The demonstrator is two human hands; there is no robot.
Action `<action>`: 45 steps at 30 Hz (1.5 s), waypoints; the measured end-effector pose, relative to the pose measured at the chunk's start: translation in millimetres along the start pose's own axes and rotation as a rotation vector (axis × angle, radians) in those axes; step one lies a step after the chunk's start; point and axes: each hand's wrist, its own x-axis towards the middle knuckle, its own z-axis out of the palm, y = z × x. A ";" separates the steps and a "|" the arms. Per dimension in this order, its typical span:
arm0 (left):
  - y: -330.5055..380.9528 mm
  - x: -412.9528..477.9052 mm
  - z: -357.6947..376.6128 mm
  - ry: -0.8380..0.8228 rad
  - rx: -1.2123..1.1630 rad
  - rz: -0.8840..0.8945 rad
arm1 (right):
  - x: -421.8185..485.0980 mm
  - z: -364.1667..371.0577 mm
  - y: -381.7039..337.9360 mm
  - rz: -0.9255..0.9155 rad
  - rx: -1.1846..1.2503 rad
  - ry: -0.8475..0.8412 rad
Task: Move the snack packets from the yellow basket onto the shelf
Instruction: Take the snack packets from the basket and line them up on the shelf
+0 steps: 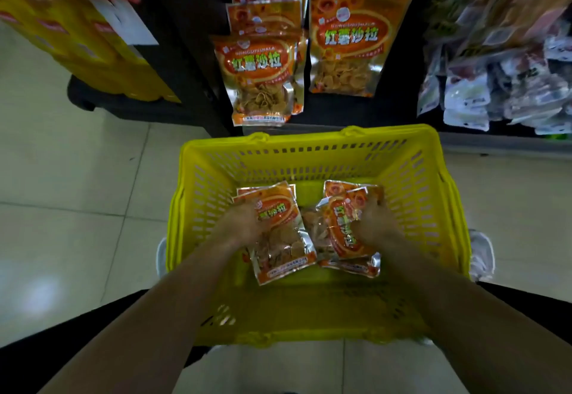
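While shelved packets line the shelf, more remain in the yellow basket; left hand grips left packet, right hand right packet.

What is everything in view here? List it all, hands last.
yellow basket: one, yellow, in front of the shelf
basket packets: at least four, orange and silver, in two piles inside the basket
shelf packets: two rows, orange and silver, on the dark shelf
boxes: several, yellow, stacked far left
pale packets: many, white and grey, on the shelf at right
shoes: two, white, either side of the basket
left hand: on the left pile, grip blurred
right hand: grips the right pile's top packet
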 end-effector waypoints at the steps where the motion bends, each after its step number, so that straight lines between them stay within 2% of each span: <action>1: -2.1 9.2 2.2 0.001 -0.011 -0.008 | 3.9 6.0 1.2 0.012 0.010 0.005; 5: -6.2 47.5 9.7 0.056 0.033 -0.063 | 17.9 19.1 6.3 0.030 0.049 0.114; 10: -7.7 68.7 19.0 0.061 0.143 -0.145 | 22.7 11.1 10.0 -0.117 0.113 0.096; 14: -3.4 56.5 15.3 0.073 0.104 -0.098 | 15.1 -9.0 8.6 -0.177 0.209 0.141; 17: 2.6 42.7 9.9 0.053 0.049 -0.025 | 7.4 -28.9 3.0 -0.242 0.252 0.106; 20: 11.3 19.8 -6.2 0.024 -0.028 0.045 | -10.2 -58.6 -10.9 -0.315 0.183 0.055; 24: 26.7 -20.2 -38.0 0.000 -0.068 0.128 | -47.7 -109.8 -37.9 -0.427 0.039 0.100; 31: 66.7 -114.3 -119.0 0.184 0.153 0.311 | -143.7 -201.4 -77.2 -0.564 -0.324 0.179; 36: 86.4 -169.7 -171.3 0.347 0.186 0.374 | -211.4 -249.1 -85.9 -0.631 -0.519 0.296; 40: 98.7 -208.6 -189.1 0.420 0.114 0.452 | -251.9 -253.8 -78.0 -0.703 -0.495 0.263; 43: 106.2 -228.6 -188.6 0.382 -0.012 0.505 | -270.2 -249.4 -79.6 -0.779 -0.361 0.134; 45: 111.3 -234.5 -186.3 0.356 -0.114 0.539 | -275.6 -249.6 -88.6 -0.852 -0.310 0.133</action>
